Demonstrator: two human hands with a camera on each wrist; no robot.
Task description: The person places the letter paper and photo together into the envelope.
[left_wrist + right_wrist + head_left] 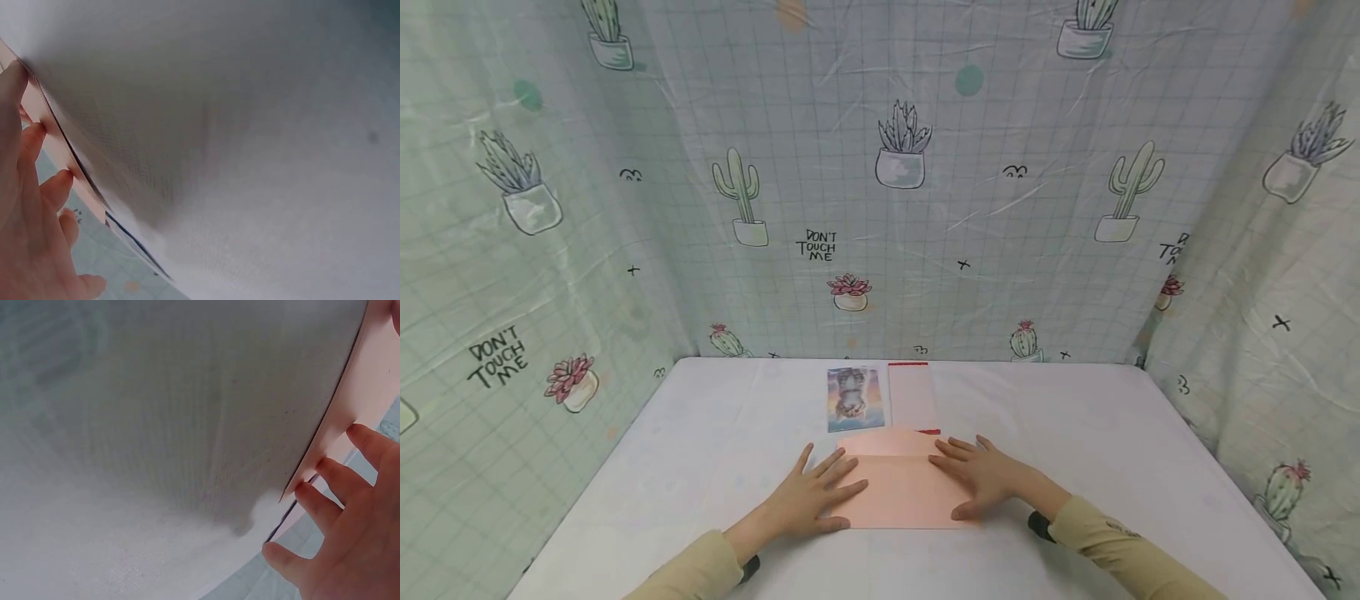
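A peach-coloured paper envelope (898, 492) with its flap at the far side lies flat on the table. My left hand (820, 493) rests on its left edge, fingers spread. On the opposite edge my right hand (981, 477) lies with spread fingers, its fingertips touching the paper. In the left wrist view the fingertips of the left hand (37, 200) press on the thin peach sheet. The right wrist view shows the right hand (350, 512) with several fingertips on the envelope and the little finger beyond its edge.
Behind the envelope lie a card with a kitten picture (855, 398), upside down from here, and a pale pink sheet (912, 396) with red ends, its near end close to the flap. A white cloth covers the table (715, 442). Cactus-print curtains (955, 208) stand behind and at both sides.
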